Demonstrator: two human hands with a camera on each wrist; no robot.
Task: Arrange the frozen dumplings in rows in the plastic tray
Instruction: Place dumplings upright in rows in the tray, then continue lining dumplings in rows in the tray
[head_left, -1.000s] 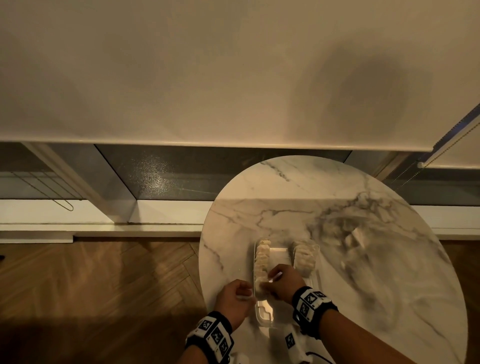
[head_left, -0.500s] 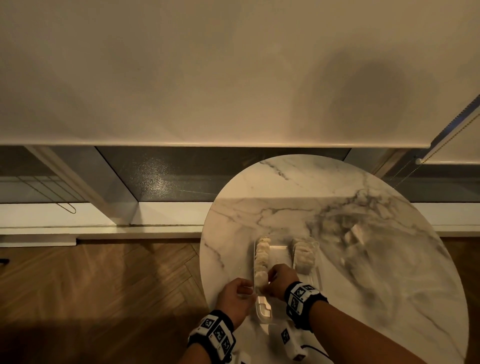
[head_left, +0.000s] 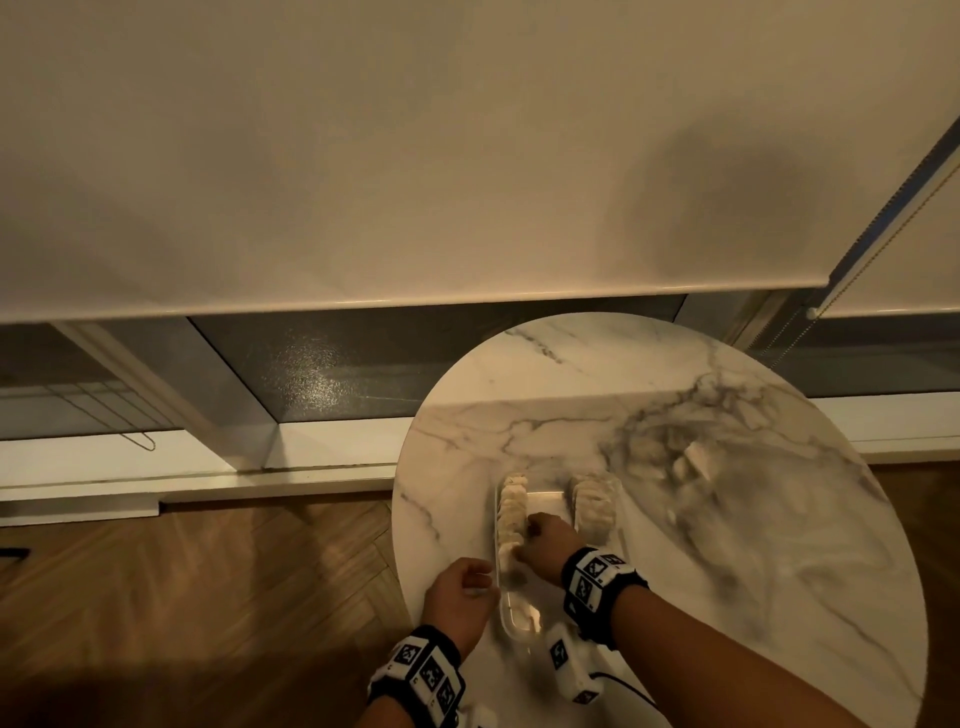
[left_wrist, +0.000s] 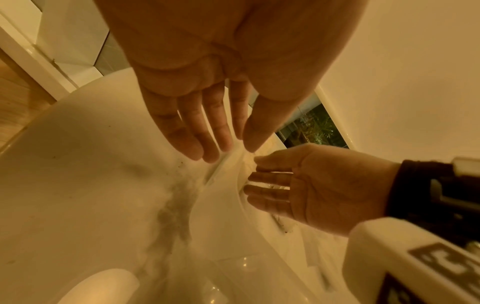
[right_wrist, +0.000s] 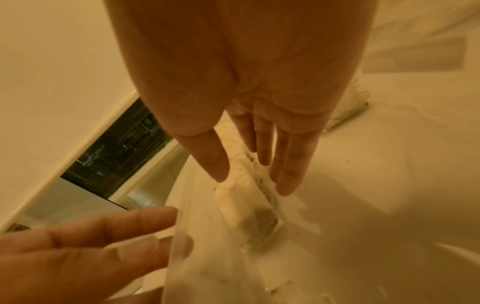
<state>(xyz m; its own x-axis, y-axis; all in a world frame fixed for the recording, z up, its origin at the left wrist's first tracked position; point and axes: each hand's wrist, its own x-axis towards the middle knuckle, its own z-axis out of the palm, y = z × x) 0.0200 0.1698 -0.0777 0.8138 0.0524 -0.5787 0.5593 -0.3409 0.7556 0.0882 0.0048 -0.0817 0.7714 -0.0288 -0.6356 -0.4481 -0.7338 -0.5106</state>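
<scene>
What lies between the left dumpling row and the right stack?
In the head view, the right hand and a bare strip of tray separate the left row from the right stack.

Blind: cream roller blind (head_left: 415, 156), lowered over most of the window.
Window: dark glass strip (head_left: 363, 358) below the blind.
Floor: brown herringbone wood (head_left: 208, 597).
Counter: round, white marble, grey veins (head_left: 753, 493).
Light: dim, warm.

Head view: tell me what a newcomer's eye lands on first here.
The round marble table stands out, bright against the dark wooden floor. At its near edge lies a clear plastic tray with a row of dumplings along its left side. The right hand reaches into that row, and the left hand rests at the tray's left rim.
</scene>
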